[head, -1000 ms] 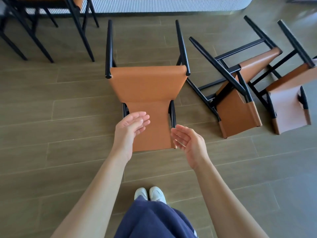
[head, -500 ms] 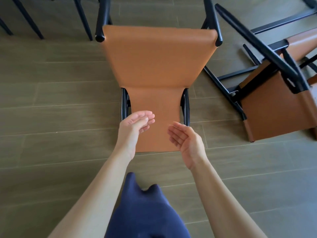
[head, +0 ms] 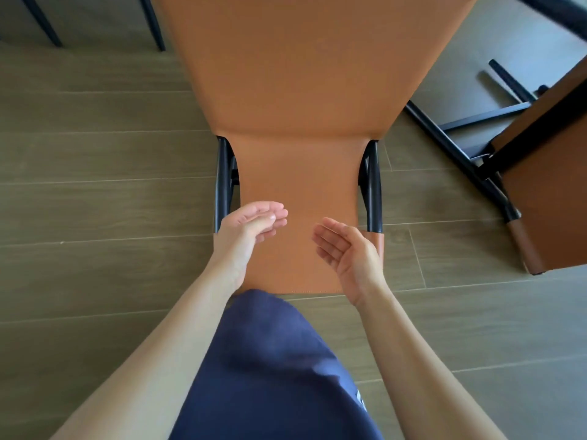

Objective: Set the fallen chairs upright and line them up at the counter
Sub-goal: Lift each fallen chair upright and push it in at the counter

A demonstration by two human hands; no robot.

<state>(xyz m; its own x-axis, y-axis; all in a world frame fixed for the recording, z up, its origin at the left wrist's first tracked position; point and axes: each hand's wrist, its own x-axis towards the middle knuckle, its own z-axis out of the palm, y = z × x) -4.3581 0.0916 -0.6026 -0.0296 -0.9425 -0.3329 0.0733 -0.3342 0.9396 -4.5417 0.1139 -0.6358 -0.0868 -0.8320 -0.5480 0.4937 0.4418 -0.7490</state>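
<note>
Lying flat on the wood-plank floor [head: 95, 160]: one tan chair [head: 305, 122], black frame rails showing at both sides of its narrow end, which is nearest the person. Left hand [head: 251, 230] and right hand [head: 346, 249]: over that narrow end, palms facing, fingers loose, gripping nothing; contact with the leather cannot be told. Second fallen chair [head: 546, 198]: just beside it on the right, its legs crossing the gap. Bare floor to the left. Black legs [head: 152, 23]: upper left. Navy garment [head: 270, 360]: white mark, unreadable.
</note>
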